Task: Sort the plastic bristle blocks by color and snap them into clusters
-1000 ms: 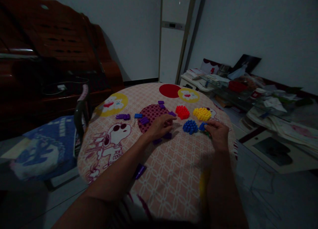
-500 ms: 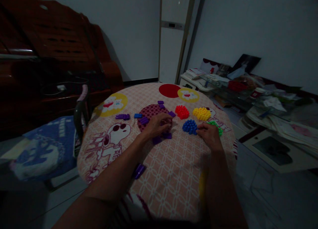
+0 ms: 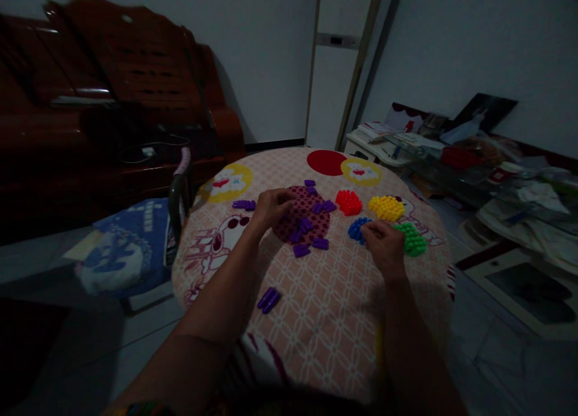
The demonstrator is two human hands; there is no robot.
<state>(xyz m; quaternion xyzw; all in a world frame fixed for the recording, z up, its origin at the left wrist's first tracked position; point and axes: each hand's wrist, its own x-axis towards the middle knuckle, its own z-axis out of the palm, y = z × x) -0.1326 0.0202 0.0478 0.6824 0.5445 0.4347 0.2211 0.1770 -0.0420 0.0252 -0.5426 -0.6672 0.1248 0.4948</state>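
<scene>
My left hand (image 3: pixel 273 208) hovers at the left edge of a dark red patterned circle (image 3: pixel 295 194) on the tablecloth, thumb and forefinger apart; nothing shows between them. Purple plastic pieces (image 3: pixel 301 228) lie on and around that circle, some in pairs. More purple pieces (image 3: pixel 244 205) rest left of the hand. My right hand (image 3: pixel 385 242) is closed in a pinch at the right side of a blue cluster of small pegs (image 3: pixel 357 230), partly covering it. Whatever its fingertips hold is too small to make out. Beside it sits a green cluster (image 3: pixel 412 240).
A red cluster (image 3: pixel 348 203) and a yellow cluster (image 3: pixel 386 208) stand farther back on the round table (image 3: pixel 311 338). A purple pair (image 3: pixel 269 300) lies near the front. Left are a chair (image 3: pixel 135 247) and a wooden sofa (image 3: pixel 135 61); a cluttered cabinet (image 3: pixel 510 235) stands right.
My left hand has moved left from over the circle to its left edge, uncovering purple pieces. The blue piece once seen there is out of sight. My right hand stays by the blue cluster. The view has shifted.
</scene>
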